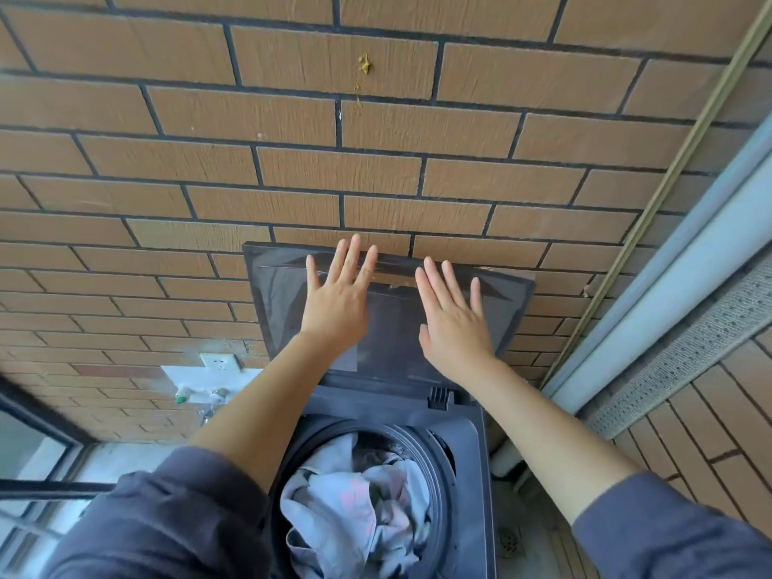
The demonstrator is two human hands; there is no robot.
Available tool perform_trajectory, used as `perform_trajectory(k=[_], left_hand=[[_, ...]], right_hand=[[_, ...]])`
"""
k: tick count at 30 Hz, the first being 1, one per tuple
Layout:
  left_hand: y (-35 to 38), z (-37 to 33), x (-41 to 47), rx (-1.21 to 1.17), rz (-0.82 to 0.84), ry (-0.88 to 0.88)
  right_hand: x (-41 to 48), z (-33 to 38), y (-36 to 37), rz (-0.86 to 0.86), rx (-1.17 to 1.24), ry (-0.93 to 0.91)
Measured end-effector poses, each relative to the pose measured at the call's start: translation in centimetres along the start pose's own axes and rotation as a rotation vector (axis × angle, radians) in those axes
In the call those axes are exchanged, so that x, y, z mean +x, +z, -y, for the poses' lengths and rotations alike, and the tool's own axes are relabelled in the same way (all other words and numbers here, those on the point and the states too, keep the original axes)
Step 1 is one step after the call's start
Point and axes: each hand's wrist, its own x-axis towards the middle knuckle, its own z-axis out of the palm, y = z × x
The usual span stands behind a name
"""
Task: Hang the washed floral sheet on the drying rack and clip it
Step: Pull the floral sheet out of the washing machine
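While the lid (388, 311) is pressed back by the flat, spread left hand (337, 295) and right hand (453, 317), nothing is gripped. The sheet (355, 507) lies bunched in the drum (434, 461); if released, the lid could be dropped onto reaching arms.

We've got the lid (392, 323) standing up by the wall (292, 169), so the drum (434, 457) is open from above, straight down to the sheet (334, 507).

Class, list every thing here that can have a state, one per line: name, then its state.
washer lid: raised, standing up by the brick wall.
drum: uncovered, laundry inside.
floral sheet: crumpled in the drum, not yet hung.
left hand: open, fingers straight on the lid.
right hand: open, fingers straight on the lid.
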Motion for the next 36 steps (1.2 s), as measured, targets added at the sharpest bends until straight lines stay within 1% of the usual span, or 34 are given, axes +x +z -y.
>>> perform_trajectory(k=[10,16,21,24,27,29,31,34,36], left_hand=[[0.3,-0.6,0.7,-0.001,0.026,-0.030],[-0.3,-0.7,-0.7,-0.029,0.029,-0.030],[-0.7,-0.4,-2.2,-0.063,0.009,-0.023],[-0.7,-0.2,-3.2,-0.070,-0.005,-0.028],[-0.7,-0.4,-5.0,-0.140,-0.086,-0.042],[-0.3,-0.5,-6.8,-0.178,-0.137,-0.038],[1.0,-0.5,-9.1,-0.184,-0.147,-0.036],[4.5,-0.5,-13.6,-0.204,-0.069,-0.043],[7.4,-0.5,-16.8,-0.204,0.034,-0.059]], right_hand=[[1.3,-0.6,0.2,0.033,0.032,0.017],[-0.1,-0.4,0.4,-0.001,0.051,-0.013],[-1.3,-0.4,0.5,-0.013,0.055,-0.002],[-2.4,-0.4,0.8,-0.056,0.080,0.004],[-3.9,-0.2,1.4,-0.078,0.145,0.012],[-5.4,0.2,2.5,-0.042,0.185,0.009],[-7.3,0.8,4.2,0.038,0.227,-0.006],[-10.7,2.2,7.4,0.192,0.289,-0.058],[-12.6,3.1,9.8,0.311,0.317,-0.085]])
